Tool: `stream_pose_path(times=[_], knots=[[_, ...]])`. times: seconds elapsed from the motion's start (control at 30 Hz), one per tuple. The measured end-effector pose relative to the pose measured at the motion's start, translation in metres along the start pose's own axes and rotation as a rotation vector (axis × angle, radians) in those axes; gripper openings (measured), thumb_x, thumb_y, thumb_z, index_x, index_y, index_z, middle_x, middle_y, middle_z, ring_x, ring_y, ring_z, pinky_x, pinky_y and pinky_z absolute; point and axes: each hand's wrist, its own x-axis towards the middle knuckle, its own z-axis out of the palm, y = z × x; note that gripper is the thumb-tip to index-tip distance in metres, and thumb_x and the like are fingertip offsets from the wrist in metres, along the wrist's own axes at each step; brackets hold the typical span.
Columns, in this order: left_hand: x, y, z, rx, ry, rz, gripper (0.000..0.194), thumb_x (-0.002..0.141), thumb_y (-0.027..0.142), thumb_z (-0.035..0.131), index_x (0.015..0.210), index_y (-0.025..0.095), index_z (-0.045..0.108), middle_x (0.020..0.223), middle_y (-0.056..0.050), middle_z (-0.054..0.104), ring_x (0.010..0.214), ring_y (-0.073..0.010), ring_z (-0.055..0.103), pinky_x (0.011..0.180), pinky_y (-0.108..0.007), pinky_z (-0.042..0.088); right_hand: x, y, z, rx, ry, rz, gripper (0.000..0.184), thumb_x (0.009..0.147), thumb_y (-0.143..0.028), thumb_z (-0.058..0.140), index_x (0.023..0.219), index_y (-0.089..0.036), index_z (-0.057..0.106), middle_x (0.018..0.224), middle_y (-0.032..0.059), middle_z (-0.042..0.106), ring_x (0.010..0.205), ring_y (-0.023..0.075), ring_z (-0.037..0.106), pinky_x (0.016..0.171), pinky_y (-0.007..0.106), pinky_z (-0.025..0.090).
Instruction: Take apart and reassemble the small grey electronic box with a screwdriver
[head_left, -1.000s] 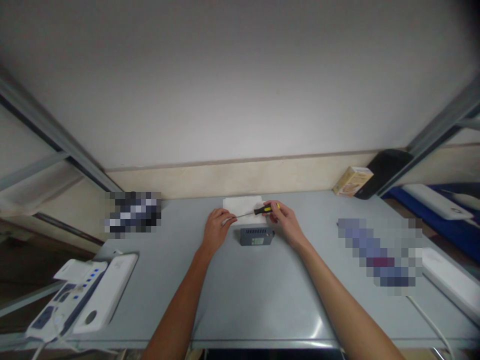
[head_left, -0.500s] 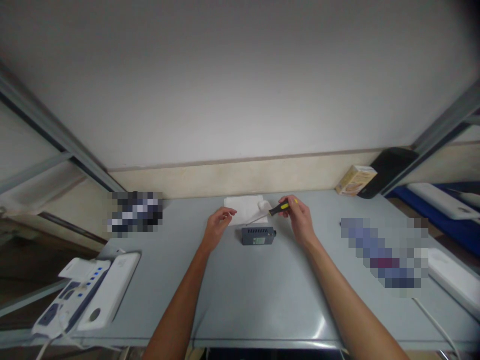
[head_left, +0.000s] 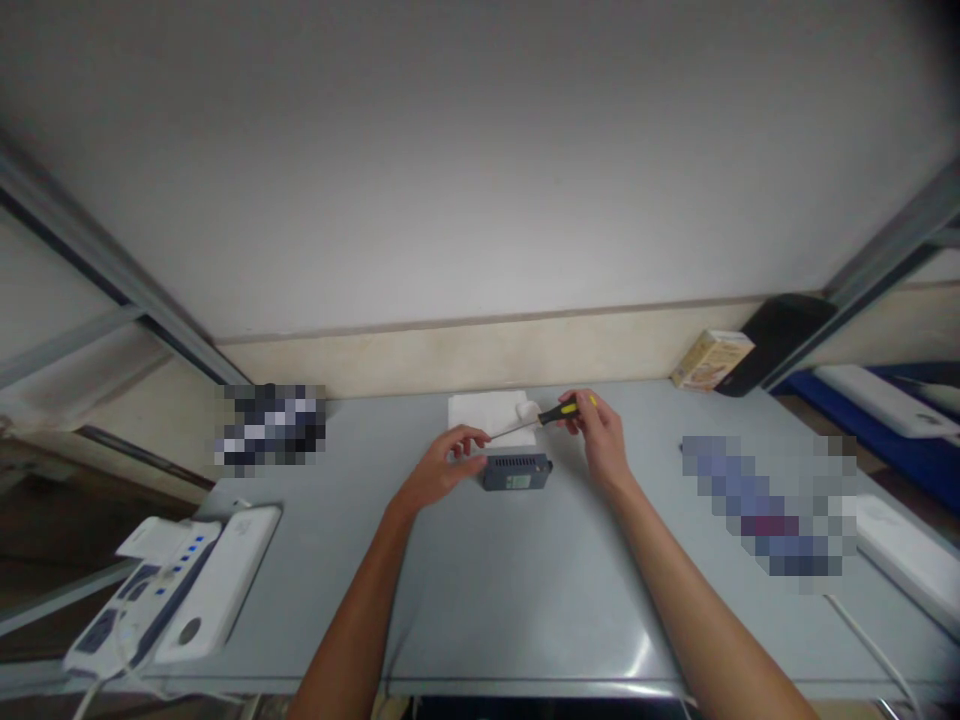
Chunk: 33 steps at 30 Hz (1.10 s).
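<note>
My right hand [head_left: 596, 430] is closed round the black-and-yellow handle of a screwdriver [head_left: 559, 411]. Its thin shaft points left and slightly down, over a white sheet of paper [head_left: 476, 408]. Below the shaft a small dark grey metal box [head_left: 516, 472] stands on the table, with a row of vent slots on top and a pale label on its front. My left hand [head_left: 442, 467] is at the box's left end, thumb and fingers apart. Its thumb tip is at the box's upper left corner, and its fingertips are by the screwdriver's tip; whether they touch cannot be made out.
On the grey table [head_left: 525, 600] a white power strip [head_left: 142, 595] and a white power bank [head_left: 217, 585] lie at the left. A yellow carton [head_left: 712, 360] and a black panel [head_left: 784, 345] stand at the back right. Blurred items lie on both sides, with a cable [head_left: 870, 640] at the right.
My left hand has moved right and a little down, to the left end of the box and the screwdriver tip. The screwdriver's tip has risen slightly; my right hand has hardly moved.
</note>
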Motion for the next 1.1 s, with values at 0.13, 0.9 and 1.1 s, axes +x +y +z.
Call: stream_pose_path(times=[0.13,0.9,1.1], knots=[[-0.002,0.009,0.013,-0.025,-0.124,-0.038,0.036,0.083,0.030,0.078,0.118,0.023,0.073,0.110,-0.004,0.074,0.093,-0.0198,0.065,0.087,-0.031,0.051,0.007,0.010,-0.004,0.059,0.135,0.052,0.046,0.091,-0.066,0.058,0.089,-0.021,0.069,0.061,0.0000,0.060,0.053,0.0147,0.049,0.052,0.028,0.036],[0.006,-0.015,0.042,0.191,0.010,0.032,0.023,0.100,0.034,0.061,0.094,0.020,0.079,0.092,-0.005,0.075,0.093,-0.0212,0.065,0.093,-0.035,0.047,0.011,0.027,-0.005,0.109,0.162,0.148,0.044,0.087,-0.063,0.066,0.087,-0.019,0.071,0.058,-0.0015,0.061,0.051,0.0111,0.047,0.048,0.023,0.033],[-0.003,-0.005,0.028,0.128,-0.181,0.008,0.074,0.074,0.051,0.089,0.140,0.029,0.063,0.124,-0.008,0.062,0.117,-0.0264,0.058,0.107,-0.040,0.045,0.012,0.029,-0.007,0.105,0.175,0.143,0.044,0.087,-0.063,0.065,0.087,-0.020,0.072,0.058,-0.0016,0.062,0.051,0.0112,0.047,0.049,0.023,0.033]])
